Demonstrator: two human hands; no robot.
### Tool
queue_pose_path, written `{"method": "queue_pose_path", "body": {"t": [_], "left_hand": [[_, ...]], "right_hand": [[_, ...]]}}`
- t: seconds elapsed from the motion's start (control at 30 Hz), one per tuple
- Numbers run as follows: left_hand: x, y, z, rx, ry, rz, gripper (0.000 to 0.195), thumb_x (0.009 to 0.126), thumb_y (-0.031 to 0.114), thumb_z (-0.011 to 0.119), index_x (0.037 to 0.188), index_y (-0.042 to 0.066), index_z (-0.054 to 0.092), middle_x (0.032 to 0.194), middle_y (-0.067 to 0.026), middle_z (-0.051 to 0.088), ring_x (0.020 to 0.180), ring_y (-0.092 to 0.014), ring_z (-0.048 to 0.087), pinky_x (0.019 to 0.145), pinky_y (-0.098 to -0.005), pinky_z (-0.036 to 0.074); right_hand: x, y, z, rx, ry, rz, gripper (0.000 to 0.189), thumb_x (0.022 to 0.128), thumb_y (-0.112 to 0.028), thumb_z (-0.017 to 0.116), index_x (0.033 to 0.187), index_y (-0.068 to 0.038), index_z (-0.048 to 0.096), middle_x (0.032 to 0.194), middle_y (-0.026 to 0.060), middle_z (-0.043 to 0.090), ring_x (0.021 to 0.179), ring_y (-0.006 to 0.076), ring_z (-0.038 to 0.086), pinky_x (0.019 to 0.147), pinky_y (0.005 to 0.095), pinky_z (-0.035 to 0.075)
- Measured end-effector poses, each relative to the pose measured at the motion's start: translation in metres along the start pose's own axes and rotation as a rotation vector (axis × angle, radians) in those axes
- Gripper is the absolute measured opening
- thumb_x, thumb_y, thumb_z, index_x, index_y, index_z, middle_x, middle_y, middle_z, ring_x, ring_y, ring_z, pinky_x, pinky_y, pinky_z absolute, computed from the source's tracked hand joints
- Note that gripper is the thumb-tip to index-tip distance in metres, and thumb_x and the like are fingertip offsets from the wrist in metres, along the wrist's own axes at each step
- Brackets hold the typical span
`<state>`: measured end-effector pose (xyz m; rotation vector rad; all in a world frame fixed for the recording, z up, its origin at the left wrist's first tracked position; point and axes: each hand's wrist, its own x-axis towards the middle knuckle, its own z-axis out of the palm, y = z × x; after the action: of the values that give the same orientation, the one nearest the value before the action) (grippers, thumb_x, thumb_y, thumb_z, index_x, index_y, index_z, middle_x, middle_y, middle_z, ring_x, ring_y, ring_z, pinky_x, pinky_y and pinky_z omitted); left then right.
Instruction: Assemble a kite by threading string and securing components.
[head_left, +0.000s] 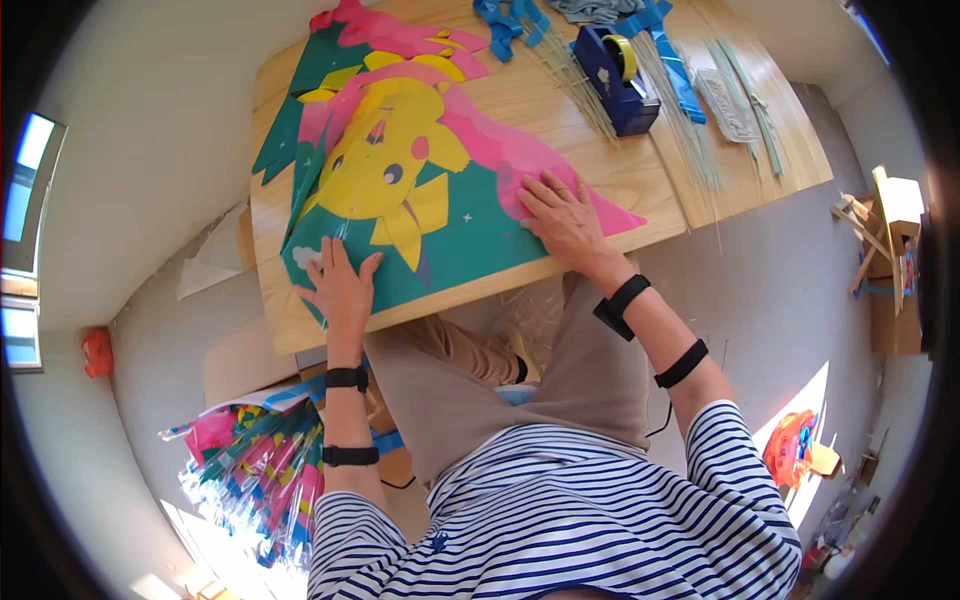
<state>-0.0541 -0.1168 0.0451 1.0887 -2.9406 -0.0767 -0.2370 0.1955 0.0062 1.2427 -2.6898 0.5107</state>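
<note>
A printed kite sail (480, 255) of thin teal, pink and yellow fabric lies on the wooden table in front of me. It bears a yellow cartoon face, upside down from where I sit. My left hand (339, 289) rests on the sail's near left corner, fingers spread, beside a small white cloud print. On the right, my right hand (564, 225) lies flat across the pink border and the teal part, palm down. Neither hand grips anything. Toward the far left the fabric is folded and rumpled, so part of the print is hidden.
A blue tape dispenser (616, 82) with a yellow roll stands at the back right. Around it lie thin rods (679, 105), blue strips (679, 75) and a clear plastic box (726, 105) of small pieces. Plastic-wrapped colourful bundles (262, 465) lean at lower left.
</note>
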Motion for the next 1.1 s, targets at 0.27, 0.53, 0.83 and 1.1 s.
{"method": "queue_pose_path", "body": {"t": [0.27,0.53,0.83,1.1], "left_hand": [[0.001,-0.003,-0.002,-0.055,-0.018,-0.026,0.085,0.092,0.059,0.064,0.153,0.004,0.043,0.166,-0.0121,0.032,0.146,-0.051,0.031,0.112,-0.0775,0.016],[0.001,-0.005,0.001,-0.088,-0.019,-0.005,0.085,0.092,0.056,0.066,0.153,0.003,0.042,0.167,-0.0120,0.030,0.147,-0.051,0.029,0.112,-0.0774,0.018],[0.002,-0.005,-0.001,-0.059,-0.051,-0.010,0.086,0.092,0.058,0.065,0.154,0.003,0.041,0.167,-0.0110,0.029,0.148,-0.050,0.028,0.112,-0.0765,0.019],[0.003,-0.007,0.000,-0.080,-0.034,0.009,0.085,0.092,0.057,0.066,0.153,0.003,0.042,0.167,-0.0108,0.030,0.148,-0.050,0.028,0.111,-0.0781,0.018]], "right_hand": [[0.032,0.031,-0.007,0.154,0.140,0.190,0.023,0.087,-0.024,0.073,0.103,-0.007,0.069,0.113,0.0122,0.067,0.122,0.0338,0.059,0.099,0.0489,0.048],[0.074,0.104,-0.022,-0.132,0.187,0.635,0.011,0.081,-0.010,0.070,0.089,-0.005,0.075,0.096,0.0179,0.073,0.088,0.0368,0.073,0.074,0.0439,0.058],[0.091,0.112,-0.019,-0.014,0.325,0.796,0.011,0.079,-0.005,0.066,0.079,-0.003,0.077,0.080,0.0194,0.074,0.077,0.0325,0.075,0.066,0.0391,0.058],[0.042,0.106,-0.064,1.267,0.385,0.783,0.013,0.084,-0.008,0.068,0.074,0.000,0.067,0.064,0.0061,0.063,0.050,0.0097,0.051,0.046,0.0249,0.038]]}}
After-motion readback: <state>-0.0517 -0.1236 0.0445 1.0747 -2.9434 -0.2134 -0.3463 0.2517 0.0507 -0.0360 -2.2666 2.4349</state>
